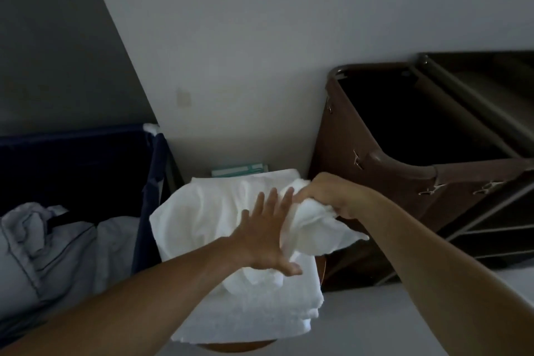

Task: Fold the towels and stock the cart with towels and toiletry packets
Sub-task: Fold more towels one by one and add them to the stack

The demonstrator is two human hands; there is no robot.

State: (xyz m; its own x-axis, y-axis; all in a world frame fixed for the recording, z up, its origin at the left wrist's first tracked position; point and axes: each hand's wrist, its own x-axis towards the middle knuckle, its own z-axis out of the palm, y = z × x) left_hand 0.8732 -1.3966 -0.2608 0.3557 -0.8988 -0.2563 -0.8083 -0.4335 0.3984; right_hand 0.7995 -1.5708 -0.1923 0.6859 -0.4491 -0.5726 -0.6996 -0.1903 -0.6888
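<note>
The top white towel (213, 211) lies spread over a stack of folded towels (260, 318), which sits on a brown rounded stand (239, 346) of which only the near edge shows. The left hand (265, 237) presses flat on the towel's middle, fingers straight and spread, likely to pin the cloth while a fold is drawn. The right hand (332, 196) grips a bunched right-hand corner, lifted off the stack, probably to carry it across. Teal packets (239, 170) sit at the stack's far edge, against the wall. The brown cart (404, 179) stands just right; a blue hamper (72, 136) with grey linen (57, 254) stands left.
</note>
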